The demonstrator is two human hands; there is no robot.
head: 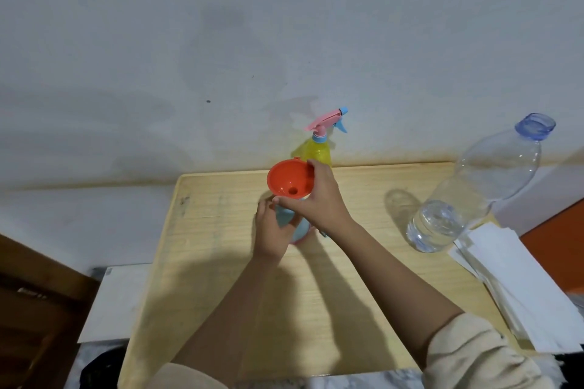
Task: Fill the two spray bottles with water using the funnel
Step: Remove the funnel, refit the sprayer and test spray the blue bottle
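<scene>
head view: orange funnel (289,181) mouth up, long axis near vertical, spout down into top of blue spray bottle (301,227) on surface (221,230). right hand (319,199) pinches funnel rim, left hand (271,227) grips blue bottle below funnel. yellow spray bottle (316,151) upright just behind funnel, nozzle pointing right. water bottle (467,199) well right of funnel, uncapped.

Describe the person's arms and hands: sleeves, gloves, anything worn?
The left hand and right hand are bare: no gloves, rings or watch visible. Forearms uncovered. The right sleeve is cream, crumpled fabric; the left sleeve matches, barely in frame.
</scene>
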